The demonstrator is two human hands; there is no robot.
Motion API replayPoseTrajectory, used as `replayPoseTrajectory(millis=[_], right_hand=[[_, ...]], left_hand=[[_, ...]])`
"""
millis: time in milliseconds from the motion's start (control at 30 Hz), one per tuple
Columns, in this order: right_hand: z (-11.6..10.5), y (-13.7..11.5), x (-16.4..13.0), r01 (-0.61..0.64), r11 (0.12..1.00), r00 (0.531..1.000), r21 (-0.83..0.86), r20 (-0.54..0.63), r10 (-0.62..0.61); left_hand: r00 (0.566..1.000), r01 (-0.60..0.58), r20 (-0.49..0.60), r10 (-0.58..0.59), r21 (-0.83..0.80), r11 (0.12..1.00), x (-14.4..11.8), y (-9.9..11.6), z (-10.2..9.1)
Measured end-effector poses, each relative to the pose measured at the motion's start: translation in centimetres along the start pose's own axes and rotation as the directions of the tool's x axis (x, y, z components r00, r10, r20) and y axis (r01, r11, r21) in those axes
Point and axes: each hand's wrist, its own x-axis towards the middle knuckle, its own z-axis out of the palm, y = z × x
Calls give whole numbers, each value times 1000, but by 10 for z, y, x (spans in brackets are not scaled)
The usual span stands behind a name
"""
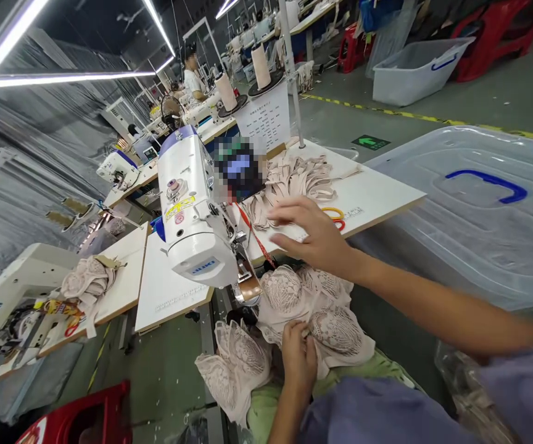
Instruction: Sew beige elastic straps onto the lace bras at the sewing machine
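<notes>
Near the middle: right hand (315, 237) is flat, fingers spread, holding nothing, above the lace bra pieces (315, 308)
Low middle: left hand (298, 357) pinches the lace pieces on the lap
Done so far: nothing lies under the needle of the sewing machine (195, 213); sewing looks unstarted
Around: strap pile (294, 179) on the table (382, 194); clear bin (479, 209) at right
In the way: the lace heap crowds the machine

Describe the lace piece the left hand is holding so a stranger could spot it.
Start at the white sewing machine. Just below its needle end lies a heap of pink lace bra pieces on the person's lap. The left hand pinches its lower edge; unlike the plain beige strips on the table, it is patterned lace.
</notes>
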Motion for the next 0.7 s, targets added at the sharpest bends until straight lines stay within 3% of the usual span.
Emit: replayPoseTrajectory(millis=[33,100,300,433,533,600,700], right_hand=[[3,-16,21,154,988,987,-28,-41,-155],[11,-38,55,327,939,943,-105,-22,-331],[30,-54,92,417,877,907,-241,38,-420],[28,-59,85,362,906,929,-221,4,-370],[24,-59,56,263,965,964,7,-25,-263],[22,-56,24,135,954,982,268,92,-164],[25,-45,-28,-100,867,927,488,362,-97]], left_hand=[[1000,1,-11,-1,0,1000,0,1,-7],[999,-6,-35,6,-1,1000,-1,3,-19],[984,-29,-176,18,-63,998,-12,-3,-37],[979,-36,-202,10,-123,992,-20,-7,-40],[977,-59,-211,25,-153,986,-26,-1,-47],[979,-65,-199,32,-157,985,-31,10,-56],[988,-52,-154,29,-150,987,-37,34,-74]])
